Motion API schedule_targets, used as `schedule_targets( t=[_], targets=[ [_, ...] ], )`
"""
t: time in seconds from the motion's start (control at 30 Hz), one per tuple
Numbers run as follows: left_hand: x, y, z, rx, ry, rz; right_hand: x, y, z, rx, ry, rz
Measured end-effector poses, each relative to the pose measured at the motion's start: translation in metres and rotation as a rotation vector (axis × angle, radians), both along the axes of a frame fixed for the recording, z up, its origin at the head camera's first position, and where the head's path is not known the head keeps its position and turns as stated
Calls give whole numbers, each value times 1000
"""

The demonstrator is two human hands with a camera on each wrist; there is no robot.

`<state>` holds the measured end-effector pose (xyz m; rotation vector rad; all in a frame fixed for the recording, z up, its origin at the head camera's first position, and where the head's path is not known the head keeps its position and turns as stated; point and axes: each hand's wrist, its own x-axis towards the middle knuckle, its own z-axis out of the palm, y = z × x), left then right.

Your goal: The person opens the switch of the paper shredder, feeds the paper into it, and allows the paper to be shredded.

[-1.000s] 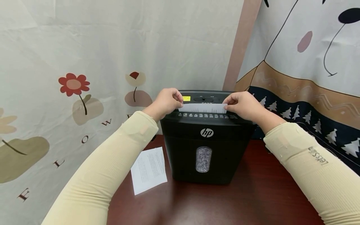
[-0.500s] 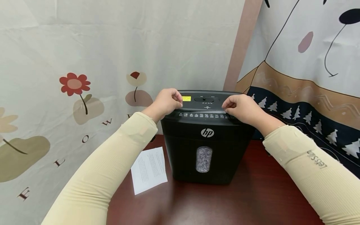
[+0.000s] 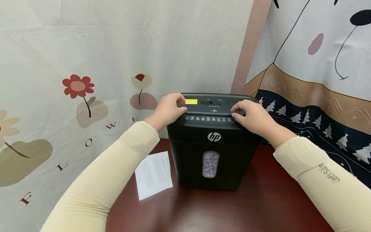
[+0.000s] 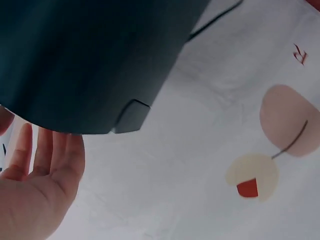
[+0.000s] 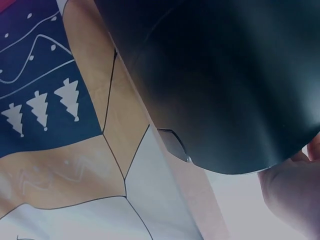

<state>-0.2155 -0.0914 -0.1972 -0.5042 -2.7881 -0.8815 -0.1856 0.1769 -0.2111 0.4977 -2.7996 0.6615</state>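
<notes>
A black HP paper shredder (image 3: 189, 154) stands upright in the middle of the head view. Paper shreds (image 3: 210, 165) show through its small oval window. At the left end of its top, my left hand (image 3: 169, 111) is held with thumb and fingertips apart and no sheet between them. My right hand (image 3: 252, 116) is at the right end in much the same pose, fingers bent loosely and also without paper. No paper stands out of the slot. Both wrist views show the shredder's dark sides (image 4: 95, 65), with part of each hand beyond the edge.
On the dark red table (image 3: 203, 209), a printed sheet of paper (image 3: 153, 175) lies left of the shredder. A curtain with printed flowers (image 3: 116, 48) hangs close behind, and a patterned cloth (image 3: 313, 129) is on the right.
The white sheet between my hands has sunk into the shredder's slot and out of sight. My fingers have let go and spread slightly; the right hand has dropped a little.
</notes>
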Motion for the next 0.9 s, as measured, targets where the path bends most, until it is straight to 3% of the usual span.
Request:
schedule_targets(
  t=[0.2,0.6,0.73,0.9],
  targets=[
    [7,-8,-4,-146,120,48,6,5,-5,51,69,11],
    [13,-46,-17,-244,322,165,21,13,-11,103,199,-2],
    [13,-61,-25,-229,324,195,28,18,-12,110,230,-17],
    [12,-79,-39,-209,263,229,34,22,-17,117,283,-18]
  ],
)
